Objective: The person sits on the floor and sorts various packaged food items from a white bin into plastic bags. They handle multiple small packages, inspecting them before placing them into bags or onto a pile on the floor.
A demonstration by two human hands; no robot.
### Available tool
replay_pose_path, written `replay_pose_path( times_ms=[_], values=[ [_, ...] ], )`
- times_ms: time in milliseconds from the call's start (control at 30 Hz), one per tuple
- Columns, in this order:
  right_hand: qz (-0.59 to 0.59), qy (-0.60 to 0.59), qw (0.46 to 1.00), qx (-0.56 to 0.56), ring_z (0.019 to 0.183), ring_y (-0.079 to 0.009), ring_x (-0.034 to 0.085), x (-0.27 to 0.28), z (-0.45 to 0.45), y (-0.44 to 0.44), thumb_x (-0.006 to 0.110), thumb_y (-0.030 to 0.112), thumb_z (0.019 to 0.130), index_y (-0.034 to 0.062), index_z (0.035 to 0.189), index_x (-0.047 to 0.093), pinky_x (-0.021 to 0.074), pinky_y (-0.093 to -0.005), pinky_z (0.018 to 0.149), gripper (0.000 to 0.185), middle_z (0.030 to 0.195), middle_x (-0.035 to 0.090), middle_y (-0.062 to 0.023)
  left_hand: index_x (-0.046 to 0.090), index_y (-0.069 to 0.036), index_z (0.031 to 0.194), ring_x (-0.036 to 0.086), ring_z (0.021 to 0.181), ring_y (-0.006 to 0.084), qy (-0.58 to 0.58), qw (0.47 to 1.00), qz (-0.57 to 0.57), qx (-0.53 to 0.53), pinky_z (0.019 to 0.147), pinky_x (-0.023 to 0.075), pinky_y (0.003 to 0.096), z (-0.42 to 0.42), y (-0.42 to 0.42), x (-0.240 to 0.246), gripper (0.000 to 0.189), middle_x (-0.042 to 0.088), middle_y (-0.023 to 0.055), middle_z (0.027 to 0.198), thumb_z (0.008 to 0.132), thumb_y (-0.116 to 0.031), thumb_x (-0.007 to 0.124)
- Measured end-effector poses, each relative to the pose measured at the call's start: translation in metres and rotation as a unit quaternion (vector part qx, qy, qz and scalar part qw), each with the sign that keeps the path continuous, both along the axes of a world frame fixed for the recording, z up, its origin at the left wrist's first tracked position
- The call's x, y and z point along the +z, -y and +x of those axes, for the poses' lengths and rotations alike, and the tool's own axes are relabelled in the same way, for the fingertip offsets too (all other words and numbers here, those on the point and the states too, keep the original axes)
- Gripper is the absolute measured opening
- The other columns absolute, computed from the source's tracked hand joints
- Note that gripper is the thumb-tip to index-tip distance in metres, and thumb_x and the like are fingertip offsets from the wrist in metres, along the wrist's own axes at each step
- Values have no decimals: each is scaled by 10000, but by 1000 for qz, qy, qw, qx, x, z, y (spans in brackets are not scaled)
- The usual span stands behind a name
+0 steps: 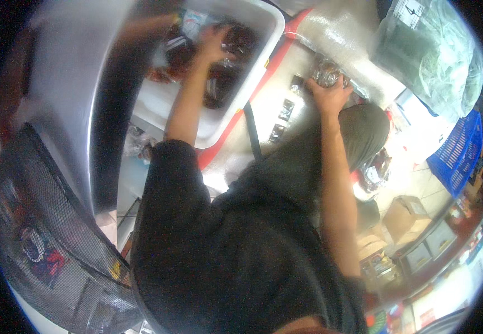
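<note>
My left hand (215, 45) reaches into a white plastic tub (272, 46) with its fingers spread over dark packets (241, 39). Blur hides whether it grips one. My right hand (331, 94) has its fingers around a shiny bundle wrapped in clear plastic (328, 74), over the pale tabletop (266, 100). Left of that hand, several small dark packets (286, 109) form a loose row on the tabletop. A blue and white packet (194, 23) lies in the upper part of the tub.
Another forearm (145, 28), blurred, extends towards the tub from the left. A large metallic surface (70, 83) and black mesh (57, 200) are at left. On the right are a translucent green plastic bag (437, 58), a blue plastic basket (456, 154) and a cardboard box (406, 219).
</note>
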State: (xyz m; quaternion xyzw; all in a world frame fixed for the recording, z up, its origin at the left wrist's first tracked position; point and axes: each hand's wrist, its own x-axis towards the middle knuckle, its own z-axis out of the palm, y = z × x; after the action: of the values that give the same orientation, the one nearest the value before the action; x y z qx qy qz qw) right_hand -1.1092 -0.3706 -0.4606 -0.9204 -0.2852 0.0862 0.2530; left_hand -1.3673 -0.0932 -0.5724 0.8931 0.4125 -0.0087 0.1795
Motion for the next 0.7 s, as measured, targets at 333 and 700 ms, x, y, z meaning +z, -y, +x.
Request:
replay_pose_path(
  times_ms=[333, 700],
  values=[
    [-10, -10, 1000, 7, 1202, -498, 480, 0, 1, 1, 913, 382, 558, 27, 1287, 557, 432, -526, 1036, 886, 1336, 413, -360, 568, -307, 1378, 213, 1420, 544, -114, 993, 15, 22, 1051, 165, 822, 51, 38, -31, 559, 292, 176, 1576, 843, -229, 708],
    [4, -27, 1000, 0, 1212, -511, 479, 1, 0, -1, 913, 399, 568, 26, 1300, 553, 436, -515, 1040, 897, 1328, 401, -371, 611, -47, 1258, 634, 1102, 399, 93, 918, 144, 358, 987, 479, 451, -158, -38, -91, 480, 682, 203, 1138, 808, -184, 711]
  ],
)
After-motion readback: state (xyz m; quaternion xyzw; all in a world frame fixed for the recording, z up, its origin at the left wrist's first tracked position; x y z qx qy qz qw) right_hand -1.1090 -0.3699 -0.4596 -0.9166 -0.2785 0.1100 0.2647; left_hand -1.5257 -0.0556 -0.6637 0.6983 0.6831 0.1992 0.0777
